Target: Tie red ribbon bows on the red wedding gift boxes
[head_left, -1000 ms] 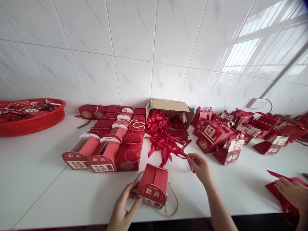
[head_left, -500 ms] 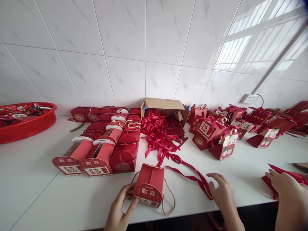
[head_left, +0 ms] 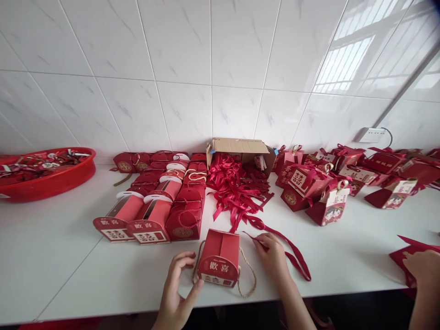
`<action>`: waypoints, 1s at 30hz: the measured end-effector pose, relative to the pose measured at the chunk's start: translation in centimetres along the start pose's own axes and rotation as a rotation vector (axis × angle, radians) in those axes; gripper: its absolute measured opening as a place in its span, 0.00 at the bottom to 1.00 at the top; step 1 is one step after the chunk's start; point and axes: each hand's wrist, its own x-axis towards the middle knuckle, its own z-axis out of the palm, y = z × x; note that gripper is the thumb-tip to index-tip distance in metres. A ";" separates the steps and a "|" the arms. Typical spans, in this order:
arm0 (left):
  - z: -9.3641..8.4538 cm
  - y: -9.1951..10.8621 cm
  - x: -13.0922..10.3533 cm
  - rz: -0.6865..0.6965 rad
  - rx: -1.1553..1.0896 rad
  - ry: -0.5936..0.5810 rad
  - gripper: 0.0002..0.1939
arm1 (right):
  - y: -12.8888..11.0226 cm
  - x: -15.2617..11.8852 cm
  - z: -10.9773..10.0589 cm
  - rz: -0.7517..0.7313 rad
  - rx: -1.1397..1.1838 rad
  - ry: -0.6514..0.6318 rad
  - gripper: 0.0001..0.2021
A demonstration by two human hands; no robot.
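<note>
A red gift box (head_left: 220,256) with white lettering and a beige rope handle (head_left: 253,279) stands near the table's front edge. My left hand (head_left: 180,284) is beside its left side, fingers apart, the thumb close to the box's lower corner. To the right of the box, my right hand (head_left: 271,256) has its fingers bent together at the end of a dark red ribbon (head_left: 295,250), which runs in a loop behind and right of the hand. Red ribbons (head_left: 233,188) spill from an open cardboard box (head_left: 240,145) behind.
Rows of red boxes (head_left: 147,220) stand at the left, with a red basin (head_left: 51,183) beyond them. More tied red boxes (head_left: 330,206) crowd the back right. At the right edge, another person's hand (head_left: 424,268) touches a red box (head_left: 400,259).
My left hand has loosened from the box, its fingers spreading. My right hand has moved left to the ribbon's end and closed there. The view has shifted slightly.
</note>
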 end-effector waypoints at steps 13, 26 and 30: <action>4.2 3.0 3.8 0.346 0.210 -0.107 0.16 | -5.4 -3.7 -5.5 0.331 0.752 -0.035 0.19; 5.3 6.9 1.6 0.104 0.326 -0.007 0.19 | -7.6 -5.0 -2.9 0.441 0.872 -0.082 0.16; 4.4 6.8 3.4 0.247 0.377 -0.016 0.18 | -7.6 -4.6 -3.1 0.438 0.875 -0.061 0.17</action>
